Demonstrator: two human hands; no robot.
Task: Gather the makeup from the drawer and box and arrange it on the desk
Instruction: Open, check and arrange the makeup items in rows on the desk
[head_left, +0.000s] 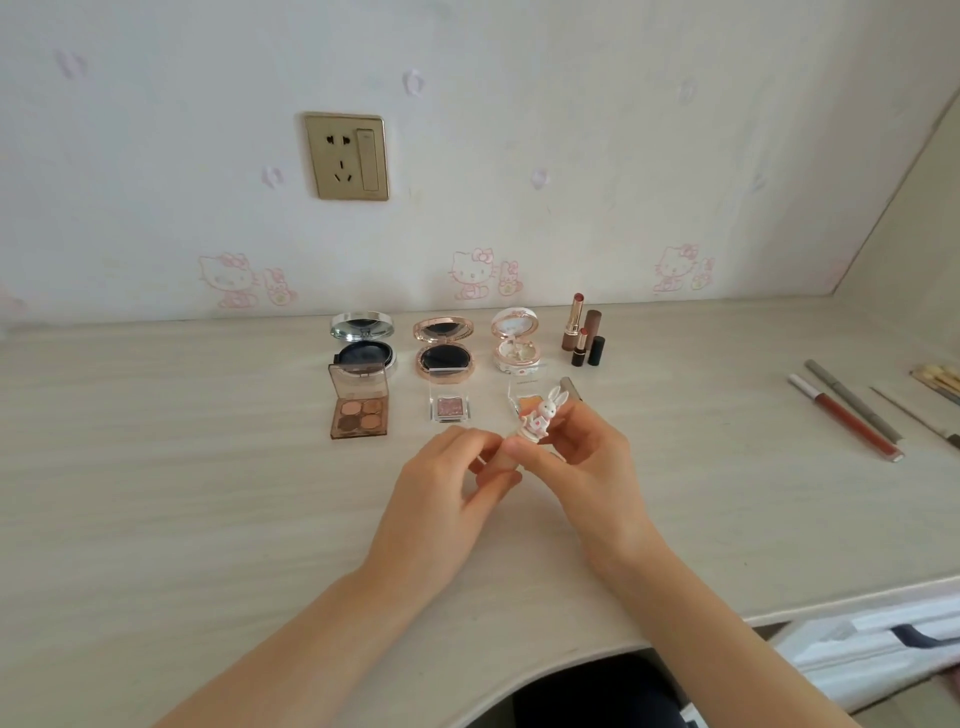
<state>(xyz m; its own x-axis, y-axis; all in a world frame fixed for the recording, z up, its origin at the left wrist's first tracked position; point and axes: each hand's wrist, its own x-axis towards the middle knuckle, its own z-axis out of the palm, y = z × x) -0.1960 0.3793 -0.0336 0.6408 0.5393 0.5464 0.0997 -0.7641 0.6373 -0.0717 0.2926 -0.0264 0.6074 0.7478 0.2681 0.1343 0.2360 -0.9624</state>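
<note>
Readable text, brands, numbers: none recorded. One faint printed line stood on the upright clear lid (530, 383) of a single-pan eyeshadow, too small to make out

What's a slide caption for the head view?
Left hand and right hand pinch a white rabbit-topped makeup tube above a pale wood-grain desk, near an open brown four-pan eyeshadow palette.

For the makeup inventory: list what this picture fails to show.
Head view:
rabbit-topped tube: body hidden between left hand and right hand.
orange palette: pan partly covered by the rabbit.
brushes: cut off by right edge.
lipsticks: labels too small to read.
</note>
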